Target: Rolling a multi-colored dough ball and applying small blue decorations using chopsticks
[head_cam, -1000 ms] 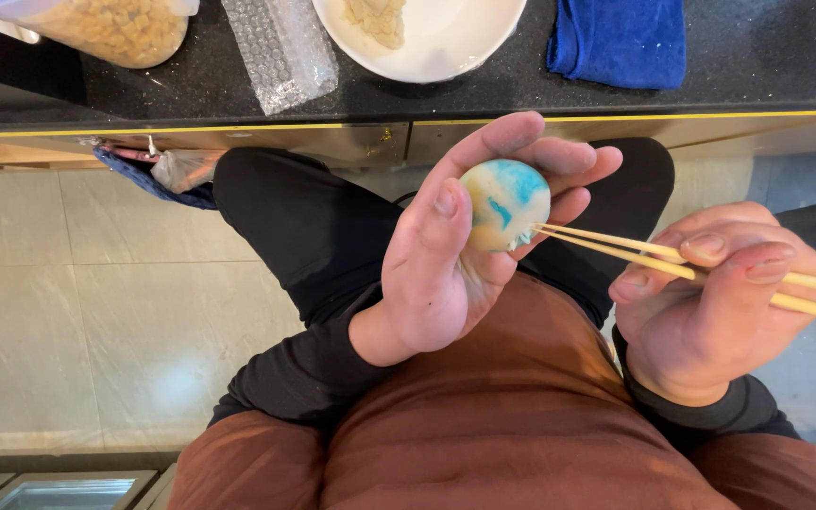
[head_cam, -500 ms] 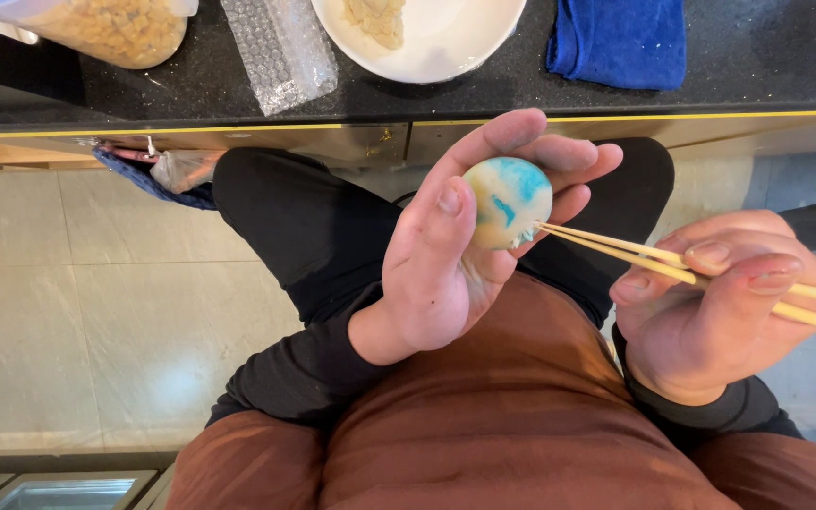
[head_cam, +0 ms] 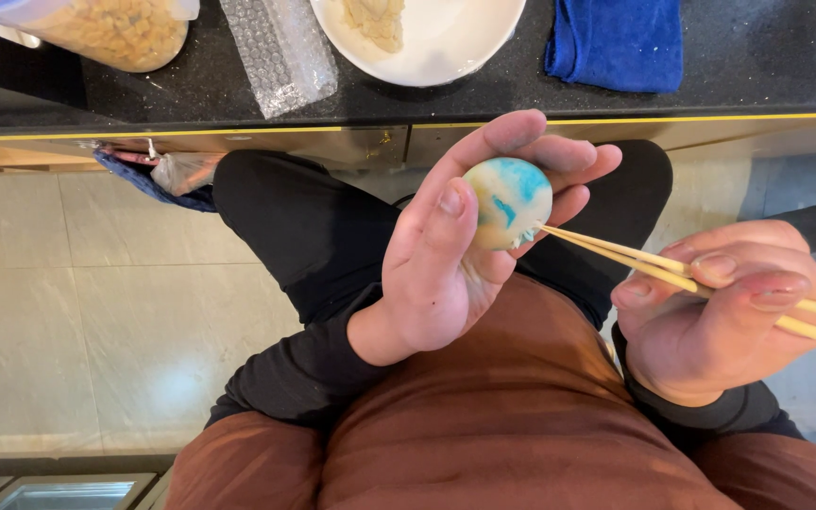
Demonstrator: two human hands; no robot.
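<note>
A left hand (head_cam: 446, 264) grips a blue-and-cream ball (head_cam: 508, 202) above the lap, while the right hand (head_cam: 720, 312) clamps 2 chopsticks (head_cam: 616, 253), tips touching the ball.

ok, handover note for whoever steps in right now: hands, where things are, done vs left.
Left hand: cupped, holding a round ball, cream with blue marbling, between thumb and fingers.
Right hand: gripping a pair of wooden chopsticks; tips touch the ball's lower right side.
On the black counter: white plate with pale pieces, blue cloth, bubble wrap, container of tan bits.
Done: ball in hand, chopsticks at it.
Left: cannot tell from this view.
</note>
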